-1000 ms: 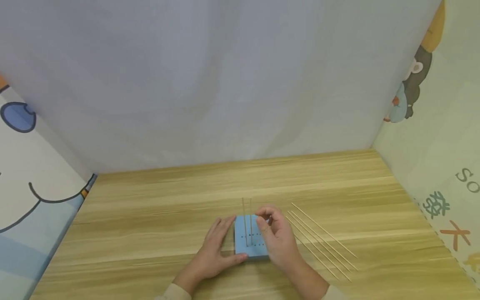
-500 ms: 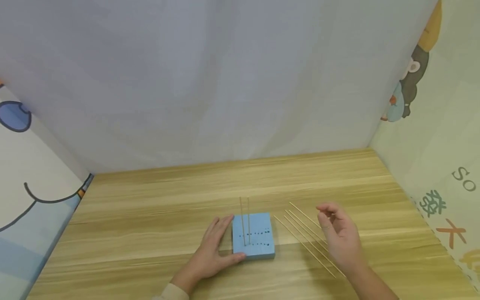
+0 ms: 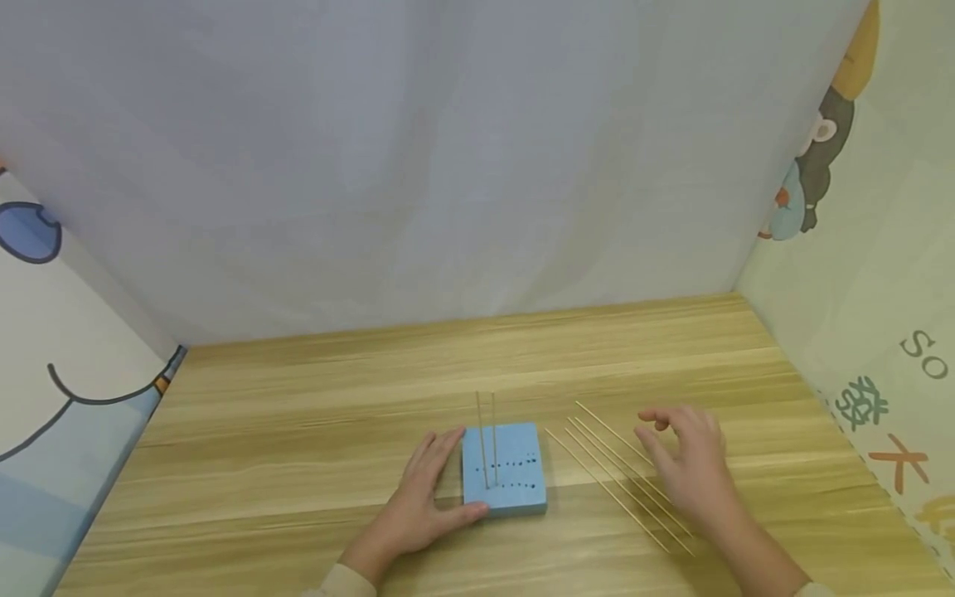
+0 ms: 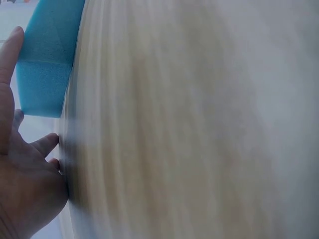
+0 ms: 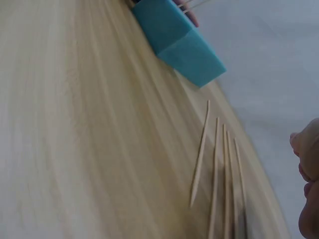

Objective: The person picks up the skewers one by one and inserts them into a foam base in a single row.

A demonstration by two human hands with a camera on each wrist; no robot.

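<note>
My left hand (image 3: 419, 507) lies along the left side of a blue foam block (image 3: 516, 442), thumb at its near corner and a fingertip at the far one. Two thin wooden sticks (image 3: 482, 439) stand upright in the block near its left side; small dark holes run in two rows across the top. To the right, my right hand (image 3: 695, 466) hovers over several loose wooden sticks (image 3: 608, 490) lying slantwise on the table. Its thumb and forefinger are apart, with nothing between them. In the right wrist view only part of this hand (image 5: 310, 164) shows, at the right edge.
The wood-grain table (image 3: 298, 414) carries the block and sticks. A grey-white curtain (image 3: 462, 166) hangs behind it. Walls with cartoon pictures stand at the left (image 3: 82, 298) and right (image 3: 858, 274).
My right hand has moved from above the block to the right, over the loose sticks, and its thumb and forefinger have parted. The left hand stays at the block; the two standing sticks are unchanged.
</note>
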